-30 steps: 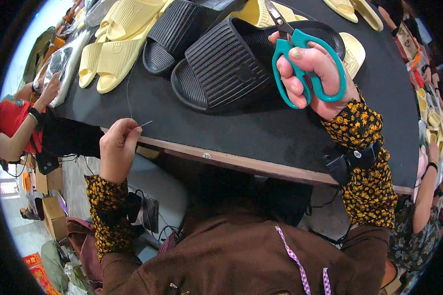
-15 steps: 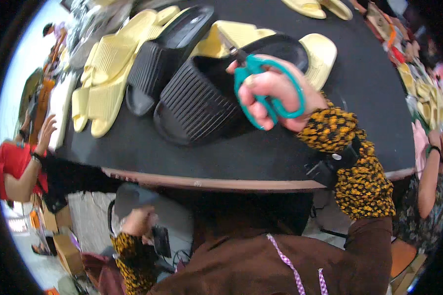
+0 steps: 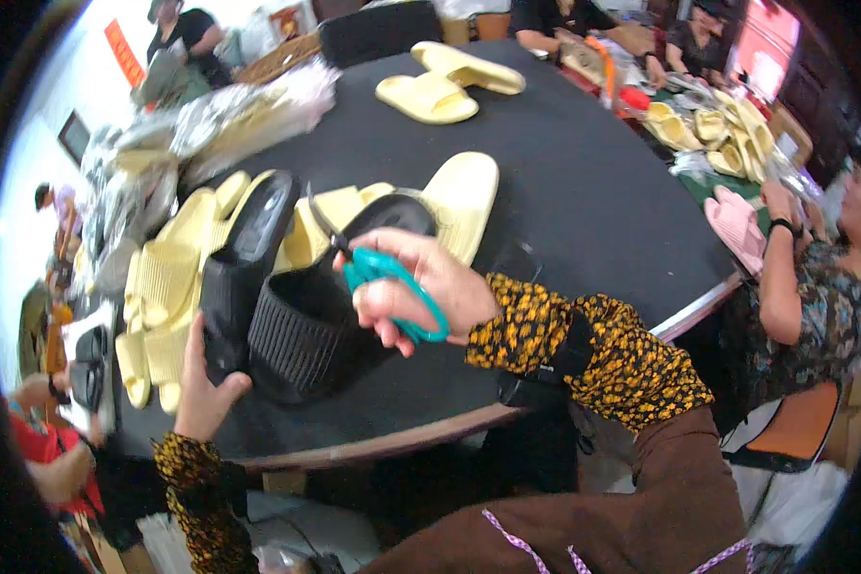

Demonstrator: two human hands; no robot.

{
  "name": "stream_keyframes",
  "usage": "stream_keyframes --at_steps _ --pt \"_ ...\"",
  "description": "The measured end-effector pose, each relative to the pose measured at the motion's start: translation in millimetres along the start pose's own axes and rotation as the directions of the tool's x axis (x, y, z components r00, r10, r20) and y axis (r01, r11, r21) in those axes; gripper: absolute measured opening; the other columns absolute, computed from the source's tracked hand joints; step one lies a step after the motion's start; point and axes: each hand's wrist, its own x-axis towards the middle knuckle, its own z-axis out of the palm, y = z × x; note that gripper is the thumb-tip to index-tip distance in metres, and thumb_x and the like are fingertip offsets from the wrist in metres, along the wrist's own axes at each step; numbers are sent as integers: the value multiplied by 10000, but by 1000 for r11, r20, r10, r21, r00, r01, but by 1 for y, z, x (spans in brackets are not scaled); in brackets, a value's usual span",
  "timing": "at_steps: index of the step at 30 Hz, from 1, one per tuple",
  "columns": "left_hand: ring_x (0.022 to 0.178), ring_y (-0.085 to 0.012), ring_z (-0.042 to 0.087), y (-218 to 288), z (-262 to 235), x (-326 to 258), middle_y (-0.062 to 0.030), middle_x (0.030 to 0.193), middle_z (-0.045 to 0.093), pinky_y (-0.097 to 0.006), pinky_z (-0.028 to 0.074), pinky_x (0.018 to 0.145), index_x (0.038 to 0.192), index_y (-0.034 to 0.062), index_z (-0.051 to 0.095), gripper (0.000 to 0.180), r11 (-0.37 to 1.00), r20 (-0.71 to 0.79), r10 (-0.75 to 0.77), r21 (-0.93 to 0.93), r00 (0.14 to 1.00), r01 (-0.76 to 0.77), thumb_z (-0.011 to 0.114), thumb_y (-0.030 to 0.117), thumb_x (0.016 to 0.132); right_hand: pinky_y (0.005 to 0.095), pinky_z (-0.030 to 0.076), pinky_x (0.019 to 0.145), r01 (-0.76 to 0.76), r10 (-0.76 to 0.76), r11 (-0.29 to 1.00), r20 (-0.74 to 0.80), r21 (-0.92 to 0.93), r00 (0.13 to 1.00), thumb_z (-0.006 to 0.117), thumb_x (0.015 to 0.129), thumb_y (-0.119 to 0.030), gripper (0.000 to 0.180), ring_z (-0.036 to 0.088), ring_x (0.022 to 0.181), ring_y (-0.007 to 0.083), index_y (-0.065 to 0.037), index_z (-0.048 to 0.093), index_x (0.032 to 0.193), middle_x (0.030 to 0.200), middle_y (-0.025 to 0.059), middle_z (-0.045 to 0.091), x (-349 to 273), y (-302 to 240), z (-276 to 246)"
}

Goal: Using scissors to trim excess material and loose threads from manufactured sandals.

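Right hand (image 3: 421, 292): fingers curled tight through the teal handles of the scissors (image 3: 378, 273), blades pointing up and to the far left, over the black slipper (image 3: 320, 311). That slipper lies on the black table (image 3: 564, 182), near the front edge, ribbed strap facing the person. Left hand (image 3: 201, 383) comes up from below the table edge: fingers together and pressed on the heel of a second black slipper (image 3: 244, 273), thumb hooked on its near side; this one lies just left of the first, the two touching. Behind and left of both sits a heap of yellow slippers (image 3: 167, 287), one long yellow sole (image 3: 464, 201) poking out to the right. Far across the table, another yellow pair (image 3: 445, 86) lies apart. At the right, a seated person (image 3: 808, 287) rests an arm beside pink slippers (image 3: 737, 220).
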Motion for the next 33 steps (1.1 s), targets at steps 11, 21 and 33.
stream_keyframes --at_steps 11,21,33 --pt "1231 -332 353 -31 46 90 -244 1324 331 -373 272 1027 1376 -48 116 983 928 -189 357 188 915 -323 743 183 656 237 453 346 194 -188 981 -221 6 957 571 779 -116 382 531 438 109 -19 423 1118 684 66 538 19 1 -45" --pt "1238 -321 349 0 71 154 -239 1337 322 -362 267 1032 1387 -31 71 1011 938 -140 347 52 928 -343 739 144 649 231 445 332 322 -251 930 -335 176 908 563 788 -95 355 527 424 110 -33 424 1108 687 60 532 20 -15 -64" --pt "1258 -383 325 60 137 254 -254 1364 295 -404 291 1029 1398 18 33 1005 969 -38 241 61 970 -238 646 -39 603 227 449 352 339 -286 935 -336 108 897 566 787 -122 368 526 448 106 -21 434 1116 695 66 527 16 -28 -62"
